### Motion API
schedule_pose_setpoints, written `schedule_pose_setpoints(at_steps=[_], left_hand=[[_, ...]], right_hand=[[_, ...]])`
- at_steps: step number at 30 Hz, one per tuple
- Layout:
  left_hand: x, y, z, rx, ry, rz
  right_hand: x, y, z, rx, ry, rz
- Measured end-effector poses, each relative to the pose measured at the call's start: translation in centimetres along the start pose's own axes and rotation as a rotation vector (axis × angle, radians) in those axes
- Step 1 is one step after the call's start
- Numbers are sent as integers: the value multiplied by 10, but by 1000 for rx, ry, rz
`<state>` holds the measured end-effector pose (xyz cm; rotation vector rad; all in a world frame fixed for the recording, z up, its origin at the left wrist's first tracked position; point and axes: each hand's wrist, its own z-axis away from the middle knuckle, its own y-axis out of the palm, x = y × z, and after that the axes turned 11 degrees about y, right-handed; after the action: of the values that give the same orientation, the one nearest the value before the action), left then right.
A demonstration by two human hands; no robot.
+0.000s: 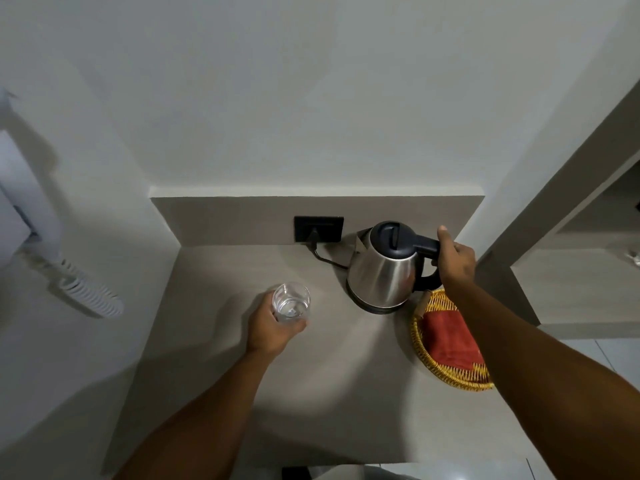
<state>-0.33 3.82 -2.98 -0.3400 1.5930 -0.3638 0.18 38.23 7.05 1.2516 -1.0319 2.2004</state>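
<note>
A steel electric kettle point(382, 275) with a black lid and handle stands on its base at the back right of the beige counter point(221, 393). My right hand point(455, 259) grips the black handle, thumb up on top of it. To the left, my left hand point(272, 325) holds a clear drinking glass point(291, 303) upright from the side, low over or on the counter. Whether the glass holds water I cannot tell.
The kettle's black cord runs to a black wall socket point(318, 229) on the backsplash. A yellow woven basket point(446, 370) with a red cloth sits at the counter's right edge, under my right forearm. A white wall phone with a coiled cord point(88, 292) hangs on the left wall.
</note>
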Motion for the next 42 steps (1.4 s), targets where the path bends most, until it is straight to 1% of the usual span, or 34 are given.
schedule_pose_setpoints(at_steps=[2,4,6,11,15,20,25,29,34,38,42], left_hand=[[-1,1,0,-4,11,23],[-2,2,0,-13,17,40],[-1,4,1,-15,15,69],[-1,5,1,-6,-15,90],[-3,8,1,-8,-31,84],[-4,8,2,-29,-14,69],[-6,8,3,-32,-11,57],[-9,9,4,-40,-10,50],[-12,9,7,-34,1,39],[-16,9,9,-14,15,-8],[-18,8,10,-4,5,2]], right_hand=[[6,4,0,-17,-41,16],[17,8,2,-4,-135,61],[30,12,6,43,-268,138],[67,33,35,221,-684,384],[86,53,67,296,-855,551],[105,72,102,249,-1093,747],[115,79,127,169,-1312,863],[127,84,137,114,-1436,944],[138,89,146,107,-1557,1003],[147,89,152,126,-1629,1002],[154,87,159,112,-1710,1021]])
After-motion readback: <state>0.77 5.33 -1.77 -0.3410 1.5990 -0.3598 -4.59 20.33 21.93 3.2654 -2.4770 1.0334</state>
